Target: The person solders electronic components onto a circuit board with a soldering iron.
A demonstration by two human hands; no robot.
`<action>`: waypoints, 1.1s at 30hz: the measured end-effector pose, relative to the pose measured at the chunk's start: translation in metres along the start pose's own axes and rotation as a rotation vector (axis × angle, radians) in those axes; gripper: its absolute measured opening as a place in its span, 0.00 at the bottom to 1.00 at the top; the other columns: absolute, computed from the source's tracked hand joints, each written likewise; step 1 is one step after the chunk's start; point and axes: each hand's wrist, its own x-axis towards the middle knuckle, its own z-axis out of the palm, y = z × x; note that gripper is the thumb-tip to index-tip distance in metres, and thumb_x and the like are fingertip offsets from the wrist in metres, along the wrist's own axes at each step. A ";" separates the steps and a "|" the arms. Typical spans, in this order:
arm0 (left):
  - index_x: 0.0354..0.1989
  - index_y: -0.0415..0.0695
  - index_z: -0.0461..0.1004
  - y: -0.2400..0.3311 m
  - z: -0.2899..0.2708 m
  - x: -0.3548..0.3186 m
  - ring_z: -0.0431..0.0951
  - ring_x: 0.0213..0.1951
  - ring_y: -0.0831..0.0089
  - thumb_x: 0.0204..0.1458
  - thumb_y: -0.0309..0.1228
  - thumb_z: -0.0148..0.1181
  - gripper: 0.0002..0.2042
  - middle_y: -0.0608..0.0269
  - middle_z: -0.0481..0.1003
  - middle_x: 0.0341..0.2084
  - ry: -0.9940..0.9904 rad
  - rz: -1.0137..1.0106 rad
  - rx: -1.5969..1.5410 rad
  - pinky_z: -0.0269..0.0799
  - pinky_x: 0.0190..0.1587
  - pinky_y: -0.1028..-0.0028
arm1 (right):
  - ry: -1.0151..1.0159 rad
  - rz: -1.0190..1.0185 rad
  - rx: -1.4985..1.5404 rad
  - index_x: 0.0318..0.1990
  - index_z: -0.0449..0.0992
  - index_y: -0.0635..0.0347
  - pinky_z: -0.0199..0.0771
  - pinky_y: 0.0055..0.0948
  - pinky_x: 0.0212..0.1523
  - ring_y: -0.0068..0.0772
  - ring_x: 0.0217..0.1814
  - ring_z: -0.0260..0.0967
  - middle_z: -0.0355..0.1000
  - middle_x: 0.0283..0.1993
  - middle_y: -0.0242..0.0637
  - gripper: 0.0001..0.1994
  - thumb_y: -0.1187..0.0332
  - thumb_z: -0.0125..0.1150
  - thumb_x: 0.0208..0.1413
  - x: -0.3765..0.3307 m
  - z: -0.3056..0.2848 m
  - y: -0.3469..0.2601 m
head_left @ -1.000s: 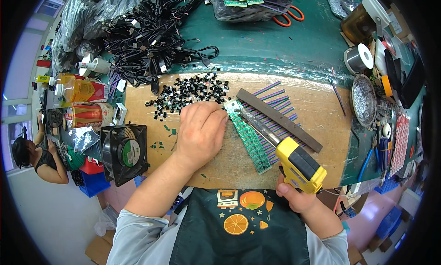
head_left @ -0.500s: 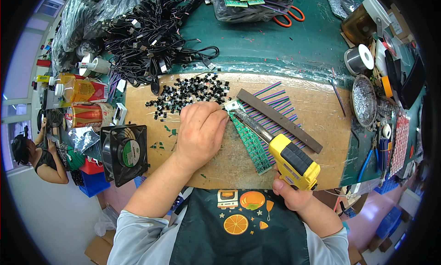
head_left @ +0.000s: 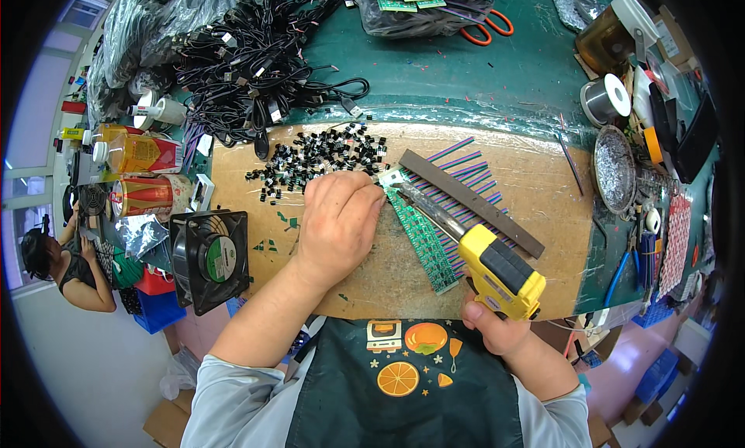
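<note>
Head view: right hand [head_left: 499, 331] grips the yellow soldering gun [head_left: 498, 279], its tip at the upper end of the green circuit board [head_left: 424, 238], centre frame. Left hand [head_left: 339, 227] sits just left; cannot tell whether its fingers pinch anything. Risks, judged: a slipping tip could burn them; bumping the dark bar [head_left: 473, 204] over the striped wires [head_left: 454, 150] could skew the board.

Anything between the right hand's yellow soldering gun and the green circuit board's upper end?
Nothing visible: the right hand holds the soldering gun with its tip over the upper end of the circuit board; the dark bar lies to the right.
</note>
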 end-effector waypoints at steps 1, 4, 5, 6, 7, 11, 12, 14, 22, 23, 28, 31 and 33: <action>0.33 0.42 0.77 0.001 0.001 0.000 0.76 0.38 0.62 0.42 0.19 0.68 0.10 0.61 0.75 0.34 0.001 -0.001 -0.002 0.67 0.43 0.65 | 0.002 -0.079 -0.077 0.58 0.67 0.63 0.70 0.27 0.32 0.26 0.31 0.68 0.71 0.37 0.36 0.22 0.74 0.64 0.56 -0.002 -0.004 0.006; 0.33 0.42 0.77 0.001 0.002 0.000 0.76 0.39 0.61 0.43 0.19 0.68 0.09 0.61 0.76 0.35 0.004 -0.003 -0.011 0.67 0.43 0.65 | 0.057 -0.118 -0.098 0.63 0.62 0.64 0.67 0.26 0.24 0.28 0.23 0.64 0.68 0.32 0.38 0.29 0.71 0.65 0.54 -0.009 -0.018 0.006; 0.33 0.42 0.77 0.000 0.002 0.000 0.76 0.39 0.61 0.43 0.19 0.68 0.09 0.61 0.76 0.35 0.009 0.006 -0.032 0.67 0.43 0.65 | 0.109 -0.077 -0.042 0.63 0.62 0.65 0.65 0.26 0.24 0.27 0.21 0.62 0.67 0.28 0.37 0.30 0.68 0.67 0.53 -0.013 -0.021 0.003; 0.34 0.42 0.77 -0.001 0.000 -0.001 0.76 0.39 0.61 0.43 0.20 0.68 0.09 0.61 0.76 0.35 -0.005 -0.005 -0.012 0.67 0.44 0.65 | 0.168 -0.101 0.081 0.62 0.62 0.66 0.62 0.26 0.23 0.26 0.20 0.60 0.64 0.22 0.33 0.31 0.65 0.68 0.52 -0.009 -0.018 -0.012; 0.34 0.42 0.78 -0.002 -0.002 -0.002 0.76 0.39 0.61 0.43 0.20 0.68 0.09 0.61 0.76 0.35 -0.019 -0.015 0.006 0.68 0.45 0.65 | 0.187 -0.107 0.066 0.62 0.62 0.66 0.62 0.26 0.23 0.26 0.20 0.60 0.64 0.22 0.33 0.31 0.65 0.68 0.52 -0.007 -0.022 -0.016; 0.34 0.42 0.78 0.000 -0.011 -0.001 0.76 0.40 0.59 0.43 0.21 0.69 0.09 0.59 0.76 0.35 -0.044 -0.047 0.030 0.68 0.46 0.64 | 0.523 -0.388 0.052 0.62 0.61 0.67 0.59 0.23 0.20 0.23 0.19 0.58 0.62 0.21 0.31 0.31 0.63 0.67 0.54 -0.010 -0.055 -0.027; 0.34 0.41 0.77 0.000 -0.013 0.000 0.76 0.40 0.58 0.43 0.21 0.69 0.09 0.59 0.77 0.36 -0.045 -0.050 0.023 0.68 0.46 0.64 | 0.586 -0.484 0.018 0.62 0.61 0.67 0.59 0.23 0.21 0.22 0.19 0.57 0.61 0.21 0.30 0.31 0.64 0.66 0.56 -0.013 -0.065 -0.029; 0.34 0.41 0.77 0.002 -0.018 0.004 0.76 0.40 0.58 0.44 0.21 0.69 0.09 0.58 0.77 0.36 -0.046 -0.063 0.000 0.69 0.45 0.64 | 0.723 -0.618 -0.105 0.63 0.60 0.69 0.58 0.22 0.21 0.21 0.20 0.56 0.60 0.22 0.29 0.29 0.66 0.62 0.58 -0.017 -0.088 -0.032; 0.31 0.42 0.78 -0.004 -0.039 -0.005 0.75 0.41 0.59 0.45 0.23 0.68 0.06 0.61 0.76 0.35 -0.071 -0.295 -0.038 0.68 0.45 0.63 | 0.668 -0.484 -0.082 0.64 0.58 0.71 0.57 0.21 0.22 0.19 0.20 0.55 0.58 0.22 0.27 0.28 0.66 0.59 0.61 -0.024 -0.105 -0.029; 0.31 0.43 0.78 -0.004 -0.040 -0.007 0.75 0.41 0.59 0.45 0.24 0.68 0.06 0.61 0.76 0.35 -0.123 -0.314 -0.037 0.68 0.45 0.62 | 0.630 -0.484 -0.037 0.64 0.58 0.71 0.57 0.21 0.22 0.19 0.20 0.55 0.58 0.22 0.28 0.29 0.66 0.60 0.60 -0.022 -0.099 -0.027; 0.30 0.43 0.79 0.004 -0.041 -0.013 0.74 0.40 0.59 0.44 0.25 0.69 0.06 0.61 0.74 0.33 -0.216 -0.279 0.034 0.68 0.45 0.62 | 0.470 -0.381 -0.005 0.64 0.59 0.70 0.57 0.23 0.20 0.21 0.19 0.57 0.60 0.21 0.29 0.33 0.62 0.65 0.56 -0.012 -0.068 -0.016; 0.32 0.42 0.79 0.007 -0.042 -0.012 0.74 0.41 0.58 0.45 0.25 0.68 0.06 0.61 0.74 0.34 -0.249 -0.266 0.064 0.68 0.45 0.62 | 0.407 -0.338 0.011 0.63 0.59 0.71 0.57 0.23 0.20 0.21 0.19 0.57 0.61 0.21 0.30 0.33 0.62 0.66 0.55 -0.010 -0.050 -0.010; 0.32 0.42 0.79 0.008 -0.045 -0.012 0.74 0.41 0.58 0.45 0.24 0.67 0.06 0.60 0.74 0.35 -0.265 -0.256 0.083 0.67 0.45 0.62 | 0.401 -0.327 0.022 0.63 0.60 0.71 0.58 0.23 0.20 0.22 0.19 0.57 0.61 0.21 0.31 0.33 0.63 0.66 0.54 -0.009 -0.041 -0.008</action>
